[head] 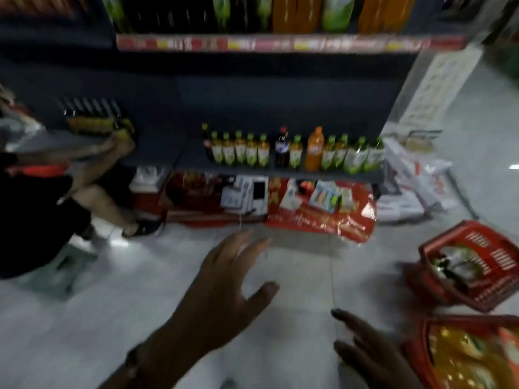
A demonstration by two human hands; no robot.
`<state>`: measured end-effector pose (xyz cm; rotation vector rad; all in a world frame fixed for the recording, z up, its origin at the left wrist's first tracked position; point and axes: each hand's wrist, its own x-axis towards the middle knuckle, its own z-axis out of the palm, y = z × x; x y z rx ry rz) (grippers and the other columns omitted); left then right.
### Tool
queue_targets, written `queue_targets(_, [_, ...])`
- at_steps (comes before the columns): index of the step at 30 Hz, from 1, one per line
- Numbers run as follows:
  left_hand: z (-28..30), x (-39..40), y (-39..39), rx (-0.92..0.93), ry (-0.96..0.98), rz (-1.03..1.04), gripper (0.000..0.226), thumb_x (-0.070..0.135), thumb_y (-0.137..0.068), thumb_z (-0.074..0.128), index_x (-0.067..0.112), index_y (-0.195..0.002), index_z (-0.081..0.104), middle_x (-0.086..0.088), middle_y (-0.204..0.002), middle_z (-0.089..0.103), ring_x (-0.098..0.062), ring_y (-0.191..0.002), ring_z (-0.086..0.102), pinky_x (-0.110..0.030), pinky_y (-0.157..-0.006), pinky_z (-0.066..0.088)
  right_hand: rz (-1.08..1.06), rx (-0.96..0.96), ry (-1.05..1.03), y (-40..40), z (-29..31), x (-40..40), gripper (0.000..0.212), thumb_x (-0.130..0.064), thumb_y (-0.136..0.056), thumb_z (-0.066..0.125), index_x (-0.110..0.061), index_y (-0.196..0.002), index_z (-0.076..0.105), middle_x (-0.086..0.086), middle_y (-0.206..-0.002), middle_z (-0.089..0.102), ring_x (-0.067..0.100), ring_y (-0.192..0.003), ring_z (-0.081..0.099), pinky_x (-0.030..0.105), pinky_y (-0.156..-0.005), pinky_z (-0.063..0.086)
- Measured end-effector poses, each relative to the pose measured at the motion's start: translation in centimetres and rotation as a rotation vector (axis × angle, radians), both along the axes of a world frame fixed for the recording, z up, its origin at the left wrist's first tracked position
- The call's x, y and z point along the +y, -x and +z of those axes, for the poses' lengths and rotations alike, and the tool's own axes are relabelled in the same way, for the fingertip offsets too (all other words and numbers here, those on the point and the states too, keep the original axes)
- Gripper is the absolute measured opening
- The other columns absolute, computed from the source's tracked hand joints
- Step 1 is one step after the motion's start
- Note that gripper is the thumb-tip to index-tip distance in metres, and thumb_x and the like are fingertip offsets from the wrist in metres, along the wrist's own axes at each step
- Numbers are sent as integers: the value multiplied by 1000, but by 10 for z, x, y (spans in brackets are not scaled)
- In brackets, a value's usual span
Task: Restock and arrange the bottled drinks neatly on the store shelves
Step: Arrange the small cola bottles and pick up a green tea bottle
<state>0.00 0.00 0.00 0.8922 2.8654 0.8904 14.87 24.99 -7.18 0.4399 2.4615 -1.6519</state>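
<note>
Both hands are hanging empty with fingers spread, the left hand (224, 287) reaching toward the upright bottles (295, 154) on the low shelf (280, 172) ahead, the right hand (368, 352) lying nearer the basket (415, 349) of stock just beside it.

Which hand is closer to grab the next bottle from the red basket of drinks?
Right. The right hand hovers open beside the red basket; the left hand is farther away, over floor.
</note>
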Motion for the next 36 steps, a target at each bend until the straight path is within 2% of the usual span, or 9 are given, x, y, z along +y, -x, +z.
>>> queue_targets(2, [3,4,2,-60,11,-11,68,70,-88,41,45,-149,26,14,-160,21,0,-147,14,-22,-114,18,-33,-24,166,24,-6,-1,62,-58,-61,75,-36,-118,63,-32,-118,62,-12,-118,51,25,-102,41])
queue_targets(5, [-18,-13,-10,-127,-17,47,65,69,-87,44,52,-146,24,22,-159,14,8,-144,10,-18,-110,20,96,-35,170,49,-3,-18,47,-46,-70,70,-44,-116,60,-42,-111,59,-13,-115,51,10,-94,41])
queue_targets(10, [-56,-65,-15,-255,-32,228,59,68,-86,47,60,-141,27,39,-149,21,16,-139,18,-8,-105,22,337,-11,41,142,17,-56,56,-72,-73,53,-54,-125,49,-36,-131,49,-11,-124,44,17,-100,40])
queue_targets(13, [-82,-93,-5,-336,-23,332,59,62,-85,49,53,-140,33,45,-137,28,25,-130,22,3,-99,21,407,-1,43,214,32,-86,48,-67,-77,51,-57,-124,45,-35,-129,45,-10,-123,43,16,-96,39])
queue_targets(15, [-99,-114,19,-363,-16,375,60,63,-83,48,47,-140,36,42,-134,32,31,-125,21,-1,-98,25,411,56,15,262,34,-107,47,-61,-80,52,-54,-126,45,-36,-125,45,-14,-120,42,15,-94,40])
queue_targets(20, [-90,-163,132,-336,8,351,53,65,-88,48,55,-137,32,44,-131,30,34,-120,20,1,-95,26,372,13,56,357,35,-154,43,-60,-77,55,-57,-119,49,-33,-124,50,-13,-117,46,20,-96,42])
queue_targets(24, [-52,-181,261,-202,26,254,55,62,-92,44,37,-141,45,24,-138,46,18,-124,34,-8,-100,31,307,-48,91,418,27,-169,37,-58,-81,60,-54,-117,51,-30,-121,54,-8,-117,51,23,-97,45])
queue_targets(31, [-12,-152,450,-97,-50,163,51,48,-96,53,29,-143,45,22,-135,41,17,-121,37,3,-93,29,159,-256,147,488,-6,-143,30,-33,-84,66,-47,-109,57,-25,-114,62,-8,-109,56,7,-76,47])
queue_targets(36, [-16,-117,535,-74,-37,208,49,44,-97,55,30,-143,44,10,-143,44,-2,-128,42,-6,-95,30,131,-242,178,585,-15,-121,28,-29,-86,65,-46,-108,59,-26,-114,62,-9,-107,56,12,-80,45])
